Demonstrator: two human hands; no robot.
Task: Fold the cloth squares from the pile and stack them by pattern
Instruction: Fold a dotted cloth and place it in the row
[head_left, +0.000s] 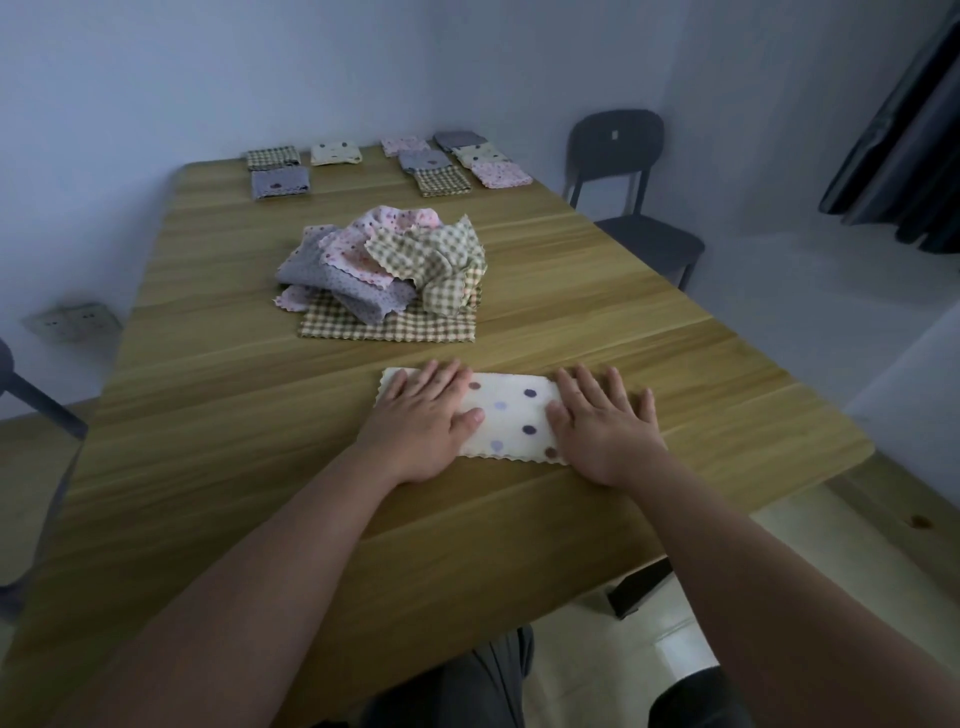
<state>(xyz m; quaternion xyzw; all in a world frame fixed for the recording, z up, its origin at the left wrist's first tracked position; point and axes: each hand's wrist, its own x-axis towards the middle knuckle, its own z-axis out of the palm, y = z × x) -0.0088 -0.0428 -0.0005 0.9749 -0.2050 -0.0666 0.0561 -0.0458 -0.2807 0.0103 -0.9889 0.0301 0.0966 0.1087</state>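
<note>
A cream cloth with purple and brown dots (511, 415) lies folded into a rectangle on the wooden table (208, 395) near me. My left hand (423, 418) rests flat on its left end, and my right hand (605, 423) lies flat on its right end, fingers spread. Beyond it sits the loose pile of cloth squares (384, 265), checked, pink floral and grey dotted, crumpled on a flat checked square (387, 327). At the far edge lie folded cloths: a checked one (272, 157), a grey one (280, 183), a cream dotted one (336, 153), and a group at the right (460, 161).
A dark chair (623, 182) stands past the table's far right corner. Part of another chair (31, 405) shows at the left edge. A wall socket (72, 322) is low on the left wall. Dark fabric (904, 145) hangs at the far right.
</note>
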